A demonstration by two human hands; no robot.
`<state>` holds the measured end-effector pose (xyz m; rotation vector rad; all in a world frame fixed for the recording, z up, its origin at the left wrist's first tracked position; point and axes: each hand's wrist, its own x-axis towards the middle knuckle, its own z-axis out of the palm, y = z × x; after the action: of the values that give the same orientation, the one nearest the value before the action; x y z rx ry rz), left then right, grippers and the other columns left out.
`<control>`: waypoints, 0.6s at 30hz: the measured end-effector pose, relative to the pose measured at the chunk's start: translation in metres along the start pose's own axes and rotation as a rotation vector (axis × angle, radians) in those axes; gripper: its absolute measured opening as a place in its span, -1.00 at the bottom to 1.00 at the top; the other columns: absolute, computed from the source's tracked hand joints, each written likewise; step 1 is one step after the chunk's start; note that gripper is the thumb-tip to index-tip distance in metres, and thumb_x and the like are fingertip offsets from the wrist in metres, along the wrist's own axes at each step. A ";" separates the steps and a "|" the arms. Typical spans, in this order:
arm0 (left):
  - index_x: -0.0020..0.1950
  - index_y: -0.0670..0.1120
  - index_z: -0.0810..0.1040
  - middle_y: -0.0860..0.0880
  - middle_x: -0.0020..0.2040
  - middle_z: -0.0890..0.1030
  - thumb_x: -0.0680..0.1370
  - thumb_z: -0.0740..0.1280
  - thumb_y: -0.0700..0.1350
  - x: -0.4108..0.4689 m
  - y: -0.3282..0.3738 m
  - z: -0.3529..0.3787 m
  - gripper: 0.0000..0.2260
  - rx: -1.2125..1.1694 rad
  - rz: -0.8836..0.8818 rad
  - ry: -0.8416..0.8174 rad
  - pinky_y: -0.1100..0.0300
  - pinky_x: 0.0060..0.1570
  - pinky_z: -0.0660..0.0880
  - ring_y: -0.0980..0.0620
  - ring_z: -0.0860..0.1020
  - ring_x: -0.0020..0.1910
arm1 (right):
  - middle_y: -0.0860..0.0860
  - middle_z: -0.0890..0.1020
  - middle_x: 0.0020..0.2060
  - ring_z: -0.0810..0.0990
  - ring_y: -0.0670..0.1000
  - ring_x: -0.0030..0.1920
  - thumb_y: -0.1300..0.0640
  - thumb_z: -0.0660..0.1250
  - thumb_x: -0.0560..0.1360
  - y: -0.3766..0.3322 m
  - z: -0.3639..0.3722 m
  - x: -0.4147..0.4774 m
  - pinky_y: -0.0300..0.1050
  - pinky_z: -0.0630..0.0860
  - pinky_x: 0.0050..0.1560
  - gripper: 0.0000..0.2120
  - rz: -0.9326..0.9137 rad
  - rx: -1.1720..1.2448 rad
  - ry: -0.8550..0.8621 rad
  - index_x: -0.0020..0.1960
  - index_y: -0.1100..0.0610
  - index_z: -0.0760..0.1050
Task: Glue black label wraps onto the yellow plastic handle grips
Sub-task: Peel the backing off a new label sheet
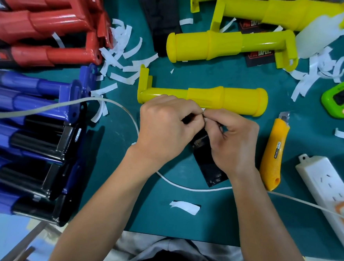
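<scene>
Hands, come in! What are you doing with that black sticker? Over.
Left hand and right hand both pinching black label at its top edge. Nearest yellow handle bare, just behind. Close by: orange knife, white cable.

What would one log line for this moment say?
left hand: pinches black label | right hand: pinches same label | yellow handle: beyond hands, unwrapped | orange knife: untouched

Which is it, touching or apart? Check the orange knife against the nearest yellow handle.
Apart. The head view shows green mat between the blade end of the orange knife and the rounded end of the yellow handle.
</scene>
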<state>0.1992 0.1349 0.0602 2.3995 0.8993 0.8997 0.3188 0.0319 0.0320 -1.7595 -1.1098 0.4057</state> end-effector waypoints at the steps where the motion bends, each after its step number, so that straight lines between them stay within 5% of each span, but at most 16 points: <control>1: -0.29 -0.11 0.72 -0.01 -0.37 0.67 0.39 0.52 -0.26 0.000 0.001 0.000 -0.92 -0.006 -0.011 0.008 0.00 -0.29 0.51 -0.07 0.62 -0.36 | 0.01 0.75 -0.13 0.68 -0.03 -0.16 0.26 0.37 0.60 0.000 0.000 0.000 -0.03 0.59 -0.18 -0.85 0.005 0.008 -0.001 0.00 0.19 0.73; 9: -0.27 -0.10 0.72 0.03 -0.36 0.65 0.37 0.51 -0.25 0.002 0.004 -0.001 -0.94 -0.113 -0.204 -0.033 0.02 -0.26 0.53 -0.02 0.60 -0.33 | -0.17 0.69 -0.12 0.63 -0.28 -0.12 0.29 0.40 0.58 -0.003 -0.001 0.004 -0.40 0.49 -0.12 -0.86 0.035 0.024 -0.002 0.02 0.17 0.74; 18: -0.27 0.00 0.67 0.14 -0.39 0.59 0.39 0.47 -0.17 0.006 0.004 -0.002 -0.92 -0.468 -0.466 -0.142 0.23 -0.34 0.46 0.18 0.49 -0.38 | -0.23 0.67 -0.28 0.59 -0.26 -0.26 0.29 0.39 0.55 -0.008 -0.003 0.007 -0.33 0.48 -0.25 -0.82 0.113 0.166 -0.019 -0.01 0.05 0.69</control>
<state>0.2027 0.1366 0.0659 1.7330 1.0031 0.6584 0.3211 0.0369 0.0416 -1.6789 -0.9644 0.5677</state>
